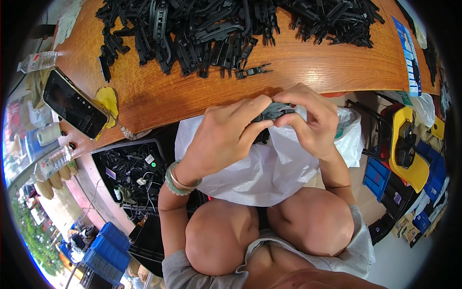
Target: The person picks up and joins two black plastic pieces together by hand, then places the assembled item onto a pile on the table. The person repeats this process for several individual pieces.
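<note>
Between my two hands, just off the table's near edge, is a small dark grey plastic part [274,111]. My left hand [224,132] pinches its left end between thumb and fingers. At the other end, my right hand [310,118] grips it with thumb and forefinger, the fingers curled round. The fingertips cover both ends of the part. A white woven sack [245,176] hangs open below my hands, against my knees. On the wooden table [192,96] beyond lies a large heap of black plastic parts [211,29], with one loose black part [253,71] in front of it.
A phone [74,103] leans on a yellow stand [107,102] at the left of the table. Below it sits a black bin [127,168] of dark parts and cables. A second black pile [337,21] lies far right. A yellow chair [409,149] and blue crates [108,253] stand around.
</note>
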Tool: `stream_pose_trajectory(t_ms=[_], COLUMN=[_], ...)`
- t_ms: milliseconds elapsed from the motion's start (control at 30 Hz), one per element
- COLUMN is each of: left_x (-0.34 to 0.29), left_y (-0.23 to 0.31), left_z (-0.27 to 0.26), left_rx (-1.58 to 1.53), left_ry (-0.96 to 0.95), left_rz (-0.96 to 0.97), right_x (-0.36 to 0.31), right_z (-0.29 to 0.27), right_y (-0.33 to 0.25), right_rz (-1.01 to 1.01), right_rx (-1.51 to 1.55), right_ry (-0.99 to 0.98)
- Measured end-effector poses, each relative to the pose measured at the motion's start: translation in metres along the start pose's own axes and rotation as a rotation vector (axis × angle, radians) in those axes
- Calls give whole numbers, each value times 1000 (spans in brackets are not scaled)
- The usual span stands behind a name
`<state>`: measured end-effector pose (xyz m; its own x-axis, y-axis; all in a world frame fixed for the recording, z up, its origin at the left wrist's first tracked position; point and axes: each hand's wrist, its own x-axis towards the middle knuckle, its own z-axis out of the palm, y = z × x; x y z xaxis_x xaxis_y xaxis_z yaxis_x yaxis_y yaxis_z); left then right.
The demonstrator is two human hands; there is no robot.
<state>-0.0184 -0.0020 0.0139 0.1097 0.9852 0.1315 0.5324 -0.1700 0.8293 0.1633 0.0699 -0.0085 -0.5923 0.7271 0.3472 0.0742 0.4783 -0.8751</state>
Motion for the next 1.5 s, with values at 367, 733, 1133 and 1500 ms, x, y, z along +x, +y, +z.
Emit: stream_pose_trajectory(t_ms=[367, 733, 1133, 1500], left_x=[19, 78, 32, 16], left_y=[-39, -49, -18, -7], left_z=[-28, -31, -7, 1], left_rx=[38, 889, -640, -172], left_ry=[155, 182, 301, 158], left_rz=[80, 75, -164, -82], right_x=[7, 38, 31, 25], right_z=[0, 8, -8, -4], right_y=[-3, 28, 7, 3], right_rz=[232, -149, -46, -58], right_rx=[268, -674, -47, -14], right_ry=[-395, -67, -11, 49])
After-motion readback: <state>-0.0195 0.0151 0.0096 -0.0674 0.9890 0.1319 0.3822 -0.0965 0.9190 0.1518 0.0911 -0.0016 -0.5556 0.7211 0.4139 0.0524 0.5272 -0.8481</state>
